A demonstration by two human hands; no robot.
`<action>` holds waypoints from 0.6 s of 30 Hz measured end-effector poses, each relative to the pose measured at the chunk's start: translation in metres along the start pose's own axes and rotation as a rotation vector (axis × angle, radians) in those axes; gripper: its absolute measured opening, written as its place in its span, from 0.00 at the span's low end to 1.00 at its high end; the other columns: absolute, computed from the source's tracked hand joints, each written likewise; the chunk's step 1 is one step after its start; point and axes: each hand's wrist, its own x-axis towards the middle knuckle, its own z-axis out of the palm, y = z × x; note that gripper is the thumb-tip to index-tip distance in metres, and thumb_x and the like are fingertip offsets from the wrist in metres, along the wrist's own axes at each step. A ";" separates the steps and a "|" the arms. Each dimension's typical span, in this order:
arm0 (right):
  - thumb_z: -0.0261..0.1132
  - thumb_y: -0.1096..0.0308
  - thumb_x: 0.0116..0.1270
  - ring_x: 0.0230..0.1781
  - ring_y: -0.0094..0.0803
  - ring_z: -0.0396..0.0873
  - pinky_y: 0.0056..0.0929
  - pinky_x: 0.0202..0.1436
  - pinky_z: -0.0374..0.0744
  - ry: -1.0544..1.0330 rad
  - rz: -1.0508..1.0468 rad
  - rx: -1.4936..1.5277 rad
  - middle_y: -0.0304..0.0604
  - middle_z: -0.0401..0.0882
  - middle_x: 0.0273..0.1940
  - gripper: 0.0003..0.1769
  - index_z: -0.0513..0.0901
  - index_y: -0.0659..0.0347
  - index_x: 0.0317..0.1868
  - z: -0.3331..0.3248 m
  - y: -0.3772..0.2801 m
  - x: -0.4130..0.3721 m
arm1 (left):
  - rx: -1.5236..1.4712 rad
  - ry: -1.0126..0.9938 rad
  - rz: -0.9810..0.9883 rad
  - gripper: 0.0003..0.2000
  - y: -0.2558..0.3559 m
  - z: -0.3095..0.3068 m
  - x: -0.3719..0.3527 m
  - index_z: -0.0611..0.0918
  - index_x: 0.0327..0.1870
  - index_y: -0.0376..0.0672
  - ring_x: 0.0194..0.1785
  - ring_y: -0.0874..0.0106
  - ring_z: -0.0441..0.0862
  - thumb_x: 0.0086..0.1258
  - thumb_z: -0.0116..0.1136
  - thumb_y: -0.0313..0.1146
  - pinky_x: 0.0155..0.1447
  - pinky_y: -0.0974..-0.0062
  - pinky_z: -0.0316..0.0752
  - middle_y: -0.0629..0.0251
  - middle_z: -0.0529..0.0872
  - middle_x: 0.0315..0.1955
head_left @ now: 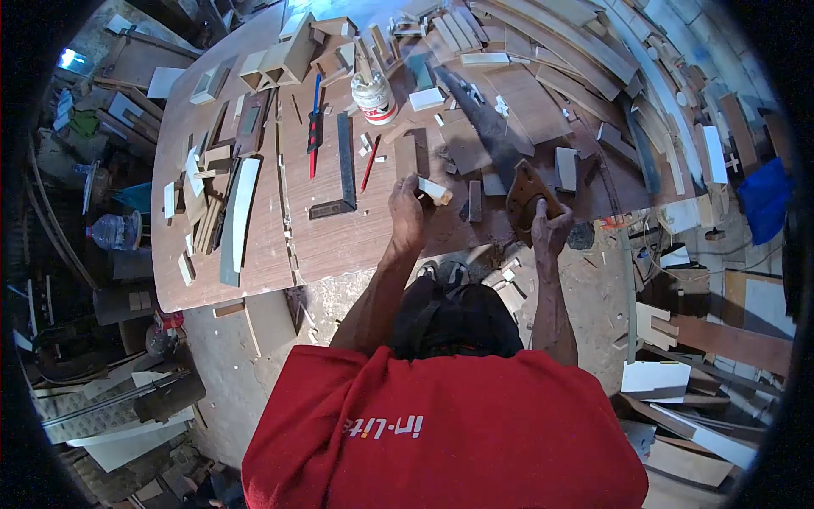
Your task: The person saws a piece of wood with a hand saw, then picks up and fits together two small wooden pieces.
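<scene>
My right hand (549, 225) is closed round the wooden handle of a handsaw (485, 123). The saw's dark blade points away from me, up and to the left over the table. My left hand (406, 209) grips a small white-faced wood block (435, 190) near the table's front edge, with its pale end facing right. The saw blade and the block are apart. Just beyond my left hand lies a brown wood piece (407, 157). A short dark block (475, 201) lies between my two hands, and a pale block (565, 169) stands beyond the saw handle.
On the worktable (322, 246) lie a try square (346, 165), a red pencil (370, 163) and a red-and-blue tool (315, 127). A white tub (374, 97) stands farther back. Wood offcuts (206, 212) lie at left, with long boards (585, 51) at back right.
</scene>
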 end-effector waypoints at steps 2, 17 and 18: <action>0.66 0.54 0.62 0.59 0.54 0.69 0.48 0.59 0.72 0.030 0.011 -0.361 0.61 0.69 0.57 0.35 0.65 0.67 0.62 -0.003 -0.017 -0.001 | -0.028 -0.009 0.053 0.13 0.004 0.004 -0.005 0.72 0.44 0.38 0.32 0.68 0.76 0.78 0.42 0.40 0.37 0.69 0.73 0.61 0.76 0.31; 0.60 0.66 0.72 0.49 0.27 0.78 0.26 0.51 0.79 -0.569 -0.233 0.557 0.42 0.80 0.49 0.25 0.71 0.64 0.67 0.060 -0.107 -0.128 | -0.187 -0.184 0.244 0.08 0.014 -0.015 -0.032 0.70 0.47 0.43 0.39 0.67 0.84 0.74 0.55 0.30 0.42 0.70 0.82 0.59 0.81 0.39; 0.60 0.66 0.72 0.49 0.27 0.78 0.26 0.51 0.79 -0.566 -0.234 0.557 0.42 0.80 0.49 0.25 0.71 0.64 0.67 0.062 -0.106 -0.127 | -0.187 -0.187 0.243 0.08 0.011 -0.024 -0.030 0.70 0.47 0.43 0.39 0.67 0.84 0.74 0.55 0.30 0.42 0.70 0.82 0.59 0.81 0.39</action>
